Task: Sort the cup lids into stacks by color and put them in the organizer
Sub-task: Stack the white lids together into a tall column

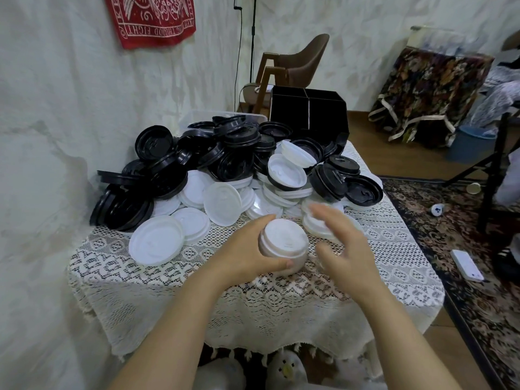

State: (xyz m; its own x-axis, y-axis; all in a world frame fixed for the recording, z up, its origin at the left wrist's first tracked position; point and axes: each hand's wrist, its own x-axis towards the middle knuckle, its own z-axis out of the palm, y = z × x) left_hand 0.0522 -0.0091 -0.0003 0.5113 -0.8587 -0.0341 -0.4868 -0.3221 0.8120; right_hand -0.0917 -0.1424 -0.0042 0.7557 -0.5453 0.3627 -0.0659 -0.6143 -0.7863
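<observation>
A mixed heap of black lids [230, 153] and white lids [222, 202] covers the far half of the lace-covered table [174, 280]. My left hand [247, 256] grips a short stack of white lids [284, 240] near the table's middle, thumb under its front edge. My right hand [342, 243] hovers just right of that stack, blurred, fingers spread and relaxed, holding nothing I can see. Behind its fingers lies another small pile of white lids [315, 228]. The black organizer [309, 111] stands at the table's far edge; what is inside it is too dark to see.
A clear plastic bin [202, 115] sits behind the heap. A brown chair [298, 60] stands beyond the table against the wall. To the right are a patterned rug [439, 220], a phone [467, 264] on the floor and a blue bucket [470, 143].
</observation>
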